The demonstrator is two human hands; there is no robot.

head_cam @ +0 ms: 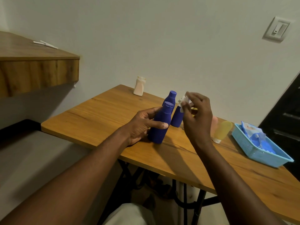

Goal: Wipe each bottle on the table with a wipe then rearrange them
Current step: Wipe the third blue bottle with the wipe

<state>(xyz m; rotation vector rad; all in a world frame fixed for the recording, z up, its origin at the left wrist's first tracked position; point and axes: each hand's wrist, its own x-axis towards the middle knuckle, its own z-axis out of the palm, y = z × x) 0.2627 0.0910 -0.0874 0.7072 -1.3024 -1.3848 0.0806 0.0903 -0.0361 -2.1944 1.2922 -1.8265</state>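
Left hand (142,125) grips the front blue bottle (160,125), which stands on the desk (97,114) with its long axis near vertical, cap up. Right hand (196,117) pinches a crumpled white wipe (184,101) above a second blue bottle (177,118). The blue basket (253,154) holds a blue wipes pack (253,135).

Left hand (141,127): blue bottle (159,129); right hand (198,122): wipe (183,100)

Blue bottles (168,114) cluster mid-table (97,114); left stretch open.
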